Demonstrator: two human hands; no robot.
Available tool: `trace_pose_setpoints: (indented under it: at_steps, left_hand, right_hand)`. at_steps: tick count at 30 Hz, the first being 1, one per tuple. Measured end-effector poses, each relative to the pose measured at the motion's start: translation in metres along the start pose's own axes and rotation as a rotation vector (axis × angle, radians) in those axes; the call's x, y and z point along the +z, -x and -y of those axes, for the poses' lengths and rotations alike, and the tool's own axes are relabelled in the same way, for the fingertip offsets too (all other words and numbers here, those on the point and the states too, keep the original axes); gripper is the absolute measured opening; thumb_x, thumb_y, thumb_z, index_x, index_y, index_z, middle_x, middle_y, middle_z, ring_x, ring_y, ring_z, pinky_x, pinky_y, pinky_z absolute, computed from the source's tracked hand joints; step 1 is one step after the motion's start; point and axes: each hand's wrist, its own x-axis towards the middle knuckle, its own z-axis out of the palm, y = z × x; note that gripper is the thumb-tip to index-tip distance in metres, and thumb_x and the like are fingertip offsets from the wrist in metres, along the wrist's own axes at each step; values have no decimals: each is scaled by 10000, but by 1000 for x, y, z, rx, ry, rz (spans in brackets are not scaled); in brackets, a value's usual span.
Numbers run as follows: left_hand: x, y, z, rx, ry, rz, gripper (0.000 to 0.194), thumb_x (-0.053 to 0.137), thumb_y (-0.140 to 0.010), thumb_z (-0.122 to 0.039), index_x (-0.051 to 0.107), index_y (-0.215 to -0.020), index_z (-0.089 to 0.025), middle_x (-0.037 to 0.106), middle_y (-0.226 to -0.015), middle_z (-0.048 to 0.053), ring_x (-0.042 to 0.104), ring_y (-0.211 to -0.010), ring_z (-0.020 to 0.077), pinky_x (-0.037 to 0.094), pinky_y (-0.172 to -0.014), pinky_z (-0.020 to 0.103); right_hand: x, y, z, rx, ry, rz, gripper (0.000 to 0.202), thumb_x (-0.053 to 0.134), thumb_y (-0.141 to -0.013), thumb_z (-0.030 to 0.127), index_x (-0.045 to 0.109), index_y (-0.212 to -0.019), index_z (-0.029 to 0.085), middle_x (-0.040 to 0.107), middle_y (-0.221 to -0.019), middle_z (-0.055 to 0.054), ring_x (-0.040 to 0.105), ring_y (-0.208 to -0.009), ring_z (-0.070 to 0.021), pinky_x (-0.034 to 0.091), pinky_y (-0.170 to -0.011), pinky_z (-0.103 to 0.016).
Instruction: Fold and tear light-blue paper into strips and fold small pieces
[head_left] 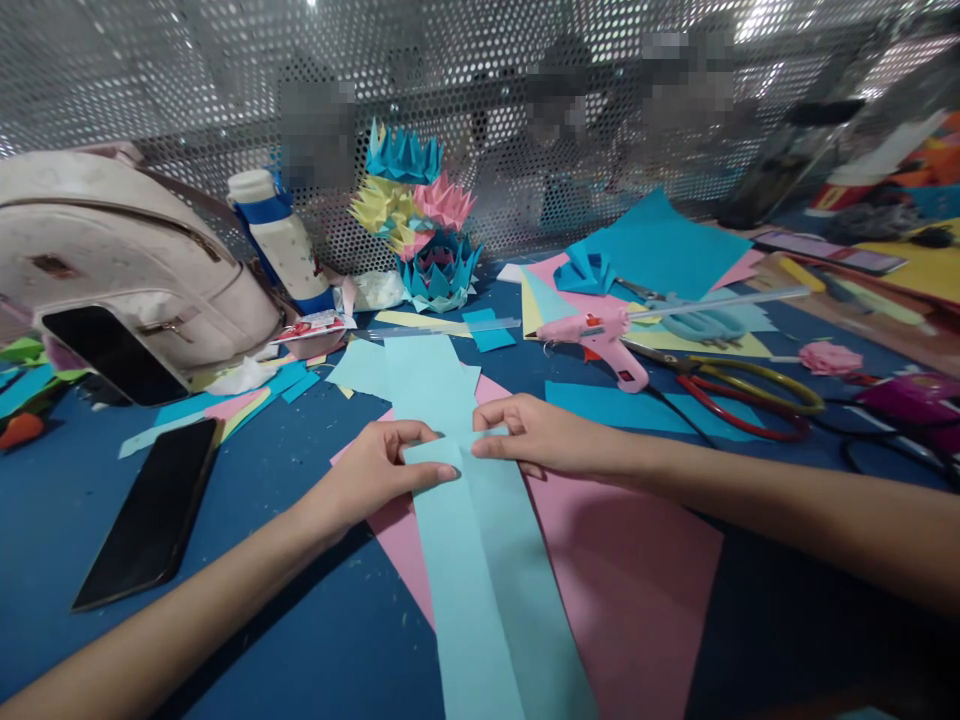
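A long light-blue sheet of paper (491, 580) with a lengthwise crease runs toward me. My left hand (394, 465) pinches its far left corner between thumb and fingers. Close beside it, my right hand (517, 435) grips the far right edge the same way, fingertips near the crease. Beneath lies a pink sheet of paper (637, 590), partly covered. Just beyond my hands rests another light-blue paper piece (424, 375). A pink glue gun (600, 335) lies past my right hand.
Folded-paper flowers (439, 270) stand stacked at the back, near a bottle (281, 240) and backpack (127, 250). Two phones, one black (154, 510), are on the left. Red-and-yellow-handled scissors (742, 400) and a blue paper strip (652, 408) lie right. People sit behind a perforated metal screen (480, 60).
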Motion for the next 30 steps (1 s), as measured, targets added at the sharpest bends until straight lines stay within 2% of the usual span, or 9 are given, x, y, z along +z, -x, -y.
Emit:
trace_pose_setpoints:
  at_steps: [7,11,14,18,24,30]
  left_hand:
    - [1,2,-2,1,-76,-13,190,743,-722,-305,677,-772,-134,575,-630,-30,450,-537,79,311,-515,205]
    - [3,2,-4,5,-46,-14,162,738,-720,-281,665,-749,-139,568,-614,-37,454,-540,79,323,-520,201]
    - [5,1,-5,22,2,-24,148,727,-734,-268,648,-750,-144,597,-667,-30,489,-586,81,356,-560,195]
    - [7,1,-6,44,12,-16,134,724,-731,-236,647,-786,-142,625,-762,-15,518,-670,87,378,-627,196]
    - [9,1,-8,49,-27,-2,121,723,-702,-215,641,-746,-138,540,-639,-52,423,-575,69,315,-558,198]
    - [10,1,-12,51,-16,24,128,728,-683,-218,635,-711,-135,479,-579,-69,369,-548,66,270,-536,206]
  right_hand:
    - [0,1,0,20,36,8,320,665,-801,481,559,-816,179,443,-527,71,394,-405,-60,270,-375,-179]
    - [2,1,1,21,67,26,346,655,-796,510,545,-818,183,415,-564,70,366,-433,-65,268,-390,-194]
    - [3,2,3,-32,153,47,347,648,-806,505,543,-789,175,411,-637,55,360,-512,-69,282,-455,-201]
    - [6,2,7,-113,217,63,308,616,-848,465,582,-823,160,475,-753,23,414,-657,-93,300,-569,-213]
    - [10,2,8,-112,155,54,329,607,-857,472,567,-780,154,454,-704,32,378,-628,-90,276,-574,-225]
    - [10,1,3,-148,86,67,292,636,-842,436,573,-782,156,490,-732,25,430,-676,-101,312,-631,-233]
